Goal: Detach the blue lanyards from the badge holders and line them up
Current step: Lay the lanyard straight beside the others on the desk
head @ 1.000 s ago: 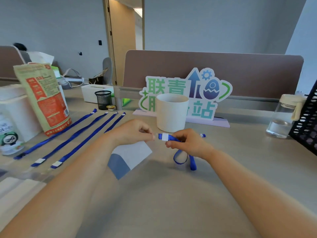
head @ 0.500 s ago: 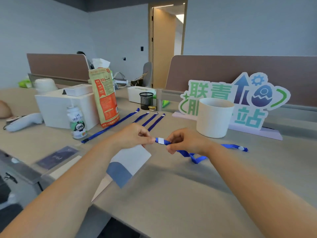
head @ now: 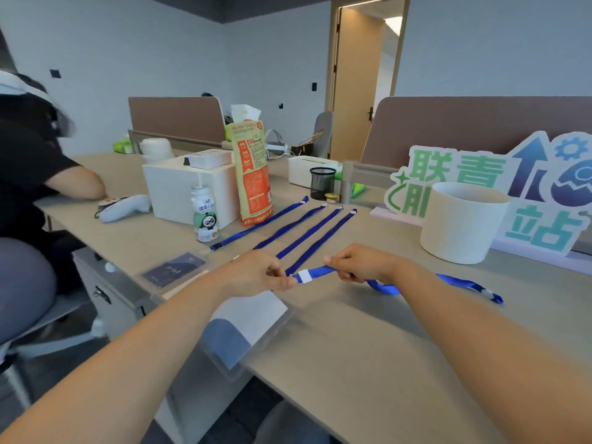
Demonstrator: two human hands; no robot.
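- Blue lanyard (head: 320,271) is stretched between the 2 hands, just above the bench (head: 352,347) and near its front-left edge.
- Left hand (head: 259,274): its grip is closed in a pinch, thumb and fingertips on the very end of the strap, right beside a white clasp (head: 305,277).
- Right hand (head: 362,262): its grip is closed around the same blue lanyard, fingers curled over the strap a little way along from the clasp.
- Past the right hand the strap loops loosely on the bench and trails off to the right.
- Badge holder (head: 246,325), clear plastic with a white and blue card inside, lies just below the left hand and overhangs the bench edge. Whether it is joined to the strap cannot be told.
- 4 laid-out lanyards (head: 310,231) lie flat side by side in near-parallel lines beyond the hands, running diagonally toward a black mesh pen cup (head: 322,182).
- Second badge holder (head: 174,269), with a dark card, lies flat near the left edge of the bench.
- White cup (head: 461,222) stands behind the right hand, in front of a green and blue sign (head: 480,174).
- Orange bag (head: 253,174) stands upright beside a white box (head: 173,190), with a small bottle (head: 205,216) in front of them.
- Another person (head: 28,161) in a black top sits at the left, 1 forearm on the bench.
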